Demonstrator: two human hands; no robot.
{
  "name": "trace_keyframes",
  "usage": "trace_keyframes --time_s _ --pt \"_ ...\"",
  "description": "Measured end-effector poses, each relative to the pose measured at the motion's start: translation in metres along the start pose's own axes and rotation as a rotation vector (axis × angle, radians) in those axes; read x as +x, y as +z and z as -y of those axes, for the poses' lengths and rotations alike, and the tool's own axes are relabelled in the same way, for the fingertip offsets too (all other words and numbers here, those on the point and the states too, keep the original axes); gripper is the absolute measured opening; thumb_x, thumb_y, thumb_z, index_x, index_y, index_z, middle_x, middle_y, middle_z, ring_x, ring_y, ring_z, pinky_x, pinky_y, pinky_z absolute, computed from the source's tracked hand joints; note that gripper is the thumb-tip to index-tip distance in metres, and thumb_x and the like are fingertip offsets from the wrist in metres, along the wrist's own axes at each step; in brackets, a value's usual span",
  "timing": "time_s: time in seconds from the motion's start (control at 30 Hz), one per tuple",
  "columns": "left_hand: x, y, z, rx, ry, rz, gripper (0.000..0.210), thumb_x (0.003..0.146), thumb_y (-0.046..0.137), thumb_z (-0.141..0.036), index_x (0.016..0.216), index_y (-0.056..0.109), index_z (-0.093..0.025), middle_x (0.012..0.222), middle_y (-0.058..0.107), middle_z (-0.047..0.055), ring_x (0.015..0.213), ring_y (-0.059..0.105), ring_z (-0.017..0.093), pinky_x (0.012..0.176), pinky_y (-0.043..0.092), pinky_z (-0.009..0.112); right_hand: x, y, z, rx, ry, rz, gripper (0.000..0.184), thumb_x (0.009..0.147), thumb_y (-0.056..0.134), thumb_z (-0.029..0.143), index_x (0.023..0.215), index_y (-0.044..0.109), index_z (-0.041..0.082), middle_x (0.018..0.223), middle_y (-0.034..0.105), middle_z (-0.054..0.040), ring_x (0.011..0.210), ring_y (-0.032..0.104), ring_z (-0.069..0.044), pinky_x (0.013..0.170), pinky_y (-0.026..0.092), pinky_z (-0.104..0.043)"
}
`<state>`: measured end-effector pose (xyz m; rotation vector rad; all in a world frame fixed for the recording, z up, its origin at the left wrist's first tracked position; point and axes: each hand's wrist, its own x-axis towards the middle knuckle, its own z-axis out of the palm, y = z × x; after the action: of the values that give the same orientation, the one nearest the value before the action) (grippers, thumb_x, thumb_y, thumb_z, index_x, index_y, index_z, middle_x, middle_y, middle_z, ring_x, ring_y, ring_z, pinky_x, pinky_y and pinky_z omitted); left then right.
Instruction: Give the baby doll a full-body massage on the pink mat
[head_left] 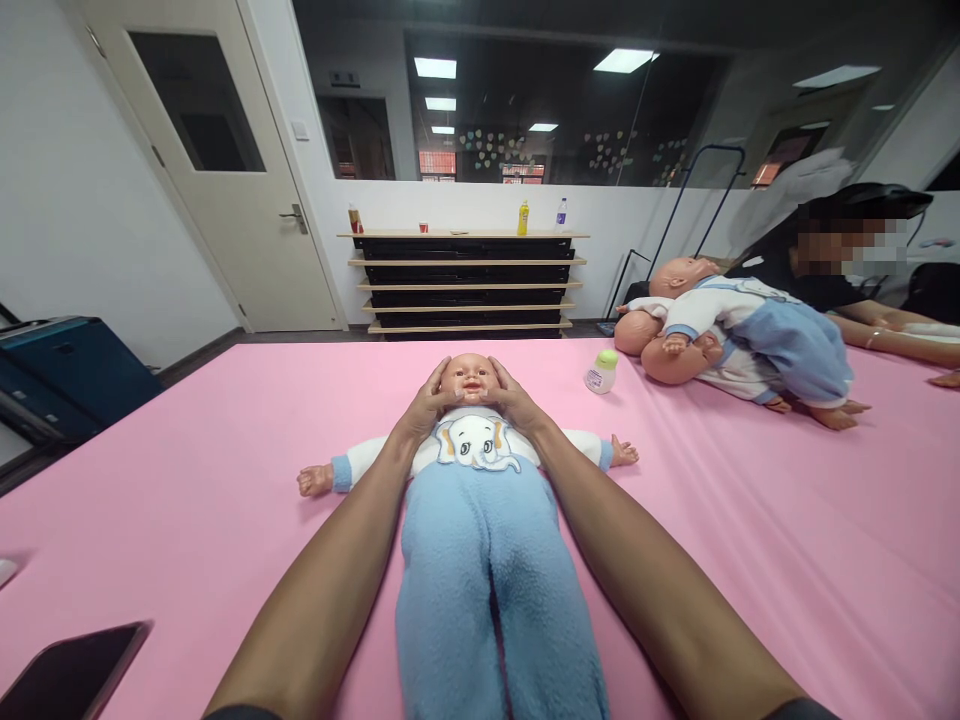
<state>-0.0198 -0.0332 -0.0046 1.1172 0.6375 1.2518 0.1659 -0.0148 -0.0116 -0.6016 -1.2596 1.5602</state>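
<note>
Doll's head (470, 374) between open, cupped hands (430, 406) (513, 402)

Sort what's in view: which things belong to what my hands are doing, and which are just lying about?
Belonging, it seems:
doll, its head cupped between left hand and right hand
pink sheet, under the doll

Lying about, apparently:
phone
green-capped bottle, untouched, though it could belong
other dolls, piled up
yellow bottle, at the back
</note>
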Motion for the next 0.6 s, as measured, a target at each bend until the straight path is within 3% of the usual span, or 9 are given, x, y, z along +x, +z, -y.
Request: trace_keyframes --time_s 0.23,0.6 --pt "0.0008 0.0029 0.0007 0.078 0.012 -0.04 0.109 0.062 0.085 -0.021 0.151 0.023 -0.03 0.148 0.038 0.011 0.128 0.047 0.033 0.106 0.042 0.045 -0.001 -0.0029 0.0019 -0.134 -0.03 -0.028 0.105 0.067 0.081 0.023 0.151 0.019 0.03 0.152 0.032 -0.0032 0.132 0.044 -0.026 0.111 0.038 -0.039" --pt "-0.0004 0.0018 -0.0009 -0.047 -0.012 0.0 0.098 0.069 0.076 -0.018 0.151 0.023 -0.028 0.141 0.048 0.012 0.124 0.052 0.031 0.106 0.042 0.045 0.001 -0.0011 -0.0011 0.016 -0.009 0.02 0.102 0.069 0.077 0.021 0.151 0.017 0.03 0.147 0.041 -0.0044 0.127 0.049 -0.027 0.108 0.041 -0.045"
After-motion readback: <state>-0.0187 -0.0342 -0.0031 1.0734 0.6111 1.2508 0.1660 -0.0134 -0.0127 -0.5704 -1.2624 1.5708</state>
